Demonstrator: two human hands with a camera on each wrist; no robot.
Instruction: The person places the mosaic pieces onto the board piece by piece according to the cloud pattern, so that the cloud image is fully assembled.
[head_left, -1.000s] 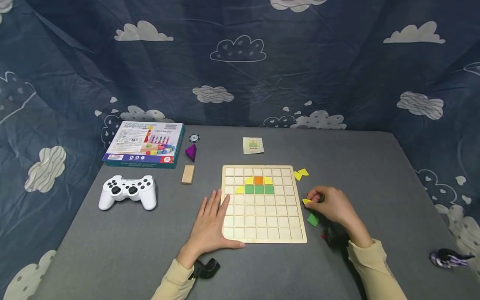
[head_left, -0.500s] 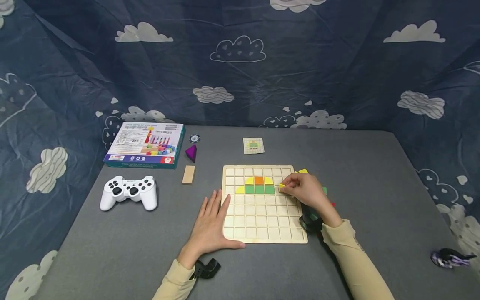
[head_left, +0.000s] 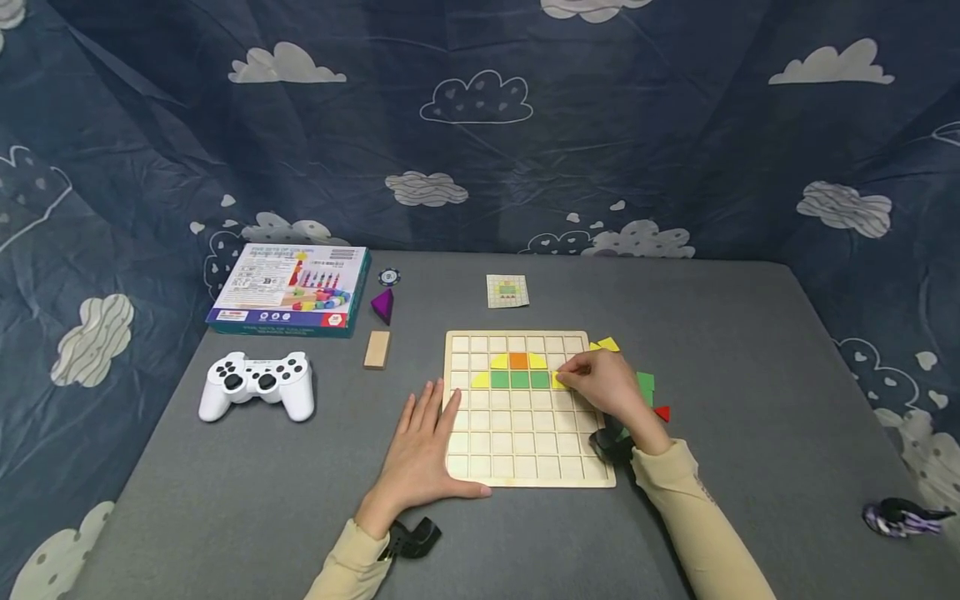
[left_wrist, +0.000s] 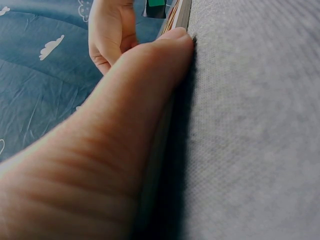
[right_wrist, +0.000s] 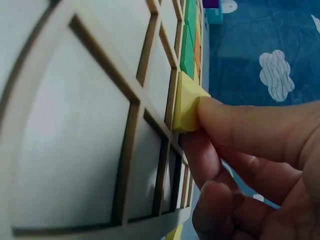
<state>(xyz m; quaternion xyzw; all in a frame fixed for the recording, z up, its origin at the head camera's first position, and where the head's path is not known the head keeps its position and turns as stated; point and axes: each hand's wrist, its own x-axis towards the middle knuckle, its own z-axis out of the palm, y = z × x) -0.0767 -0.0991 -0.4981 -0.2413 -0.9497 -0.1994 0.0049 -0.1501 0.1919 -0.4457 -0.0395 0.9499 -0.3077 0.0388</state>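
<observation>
Fingers [right_wrist: 250,125] pinch yellow piece [right_wrist: 187,107], straight side paralleling green row [head_left: 519,379].

Ahead of me and to both sides hangs a dark blue cloth [head_left: 645,150], creased in places and printed with pale clouds [head_left: 288,64], some solid, some striped, some outlined. Before it spreads my gray worktop [head_left: 750,333], finely woven on top, under soft light.
</observation>
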